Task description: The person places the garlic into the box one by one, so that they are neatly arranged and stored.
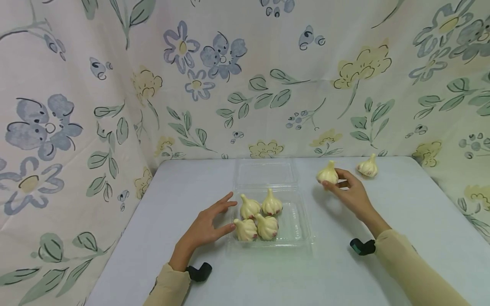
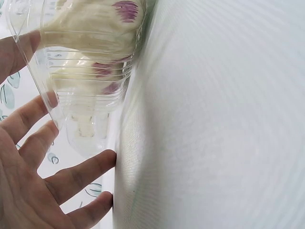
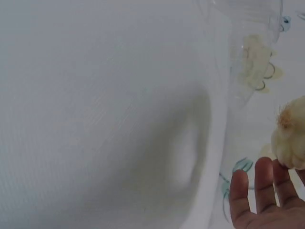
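A clear plastic clamshell box [image 1: 296,223] lies with its lid [image 1: 265,173] folded back on the table. Several garlic bulbs [image 1: 267,227] sit in its left part. My left hand [image 1: 203,227] rests at the box's left side, fingers spread, thumb and fingertips at the rim. In the left wrist view the fingers [image 2: 35,112] touch the clear wall, and two fingertips reach the table. My right hand [image 1: 352,193] pinches a garlic bulb [image 1: 327,173] between thumb and fingers, above the table right of the box. The right wrist view shows the held bulb's [image 3: 291,136] root end.
Another garlic bulb [image 1: 368,166] lies at the table's back right, just beyond my right hand. The white table [image 1: 340,276] ends at a floral curtain [image 1: 245,80] behind it, which also hangs along both sides. A dark wrist camera is strapped to each wrist.
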### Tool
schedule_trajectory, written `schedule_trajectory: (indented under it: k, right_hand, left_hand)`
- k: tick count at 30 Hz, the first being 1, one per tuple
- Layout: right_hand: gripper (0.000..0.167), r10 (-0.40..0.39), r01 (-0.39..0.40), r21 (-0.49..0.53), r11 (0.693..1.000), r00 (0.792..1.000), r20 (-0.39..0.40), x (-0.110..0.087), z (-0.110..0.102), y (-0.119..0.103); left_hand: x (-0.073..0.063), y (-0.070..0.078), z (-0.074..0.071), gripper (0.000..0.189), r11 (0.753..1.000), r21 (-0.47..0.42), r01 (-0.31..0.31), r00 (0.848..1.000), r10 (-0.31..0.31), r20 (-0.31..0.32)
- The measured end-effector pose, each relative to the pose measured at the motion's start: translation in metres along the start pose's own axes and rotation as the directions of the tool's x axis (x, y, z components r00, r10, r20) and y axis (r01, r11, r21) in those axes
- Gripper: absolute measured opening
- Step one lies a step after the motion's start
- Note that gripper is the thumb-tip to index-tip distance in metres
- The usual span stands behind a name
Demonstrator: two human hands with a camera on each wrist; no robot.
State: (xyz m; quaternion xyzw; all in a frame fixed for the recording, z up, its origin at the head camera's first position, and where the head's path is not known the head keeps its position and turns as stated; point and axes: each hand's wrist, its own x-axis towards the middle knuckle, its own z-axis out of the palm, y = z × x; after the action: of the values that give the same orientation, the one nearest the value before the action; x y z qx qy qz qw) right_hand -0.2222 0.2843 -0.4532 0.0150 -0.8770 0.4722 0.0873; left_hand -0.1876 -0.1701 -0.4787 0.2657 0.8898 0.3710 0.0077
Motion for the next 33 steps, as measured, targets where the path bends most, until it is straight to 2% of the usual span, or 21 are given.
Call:
schedule_trajectory:
  k: [9, 26, 33]
  right_hand:
    - [0.058, -0.035, 0.034, 0.023, 0.999, 0.999, 0.035, -0.006, 0.007, -0.017]
    - [0.056, -0.061, 0.051, 0.087, 0.995, 0.991, 0.116, -0.016, 0.019, -0.041]
    - [0.052, -0.091, 0.078, 0.095, 0.992, 0.985, 0.146, -0.019, 0.025, -0.045]
  left_hand:
    - [0.0, 0.0, 0.0, 0.064, 1.0, -0.005, -0.007, 1.0, 0.007, -0.001]
    - [0.001, -0.001, 0.001, 0.065, 1.0, -0.001, 0.0, 1.0, 0.0, -0.003]
    - [0.0, -0.001, 0.001, 0.065, 1.0, 0.004, 0.003, 1.0, -0.003, -0.004]
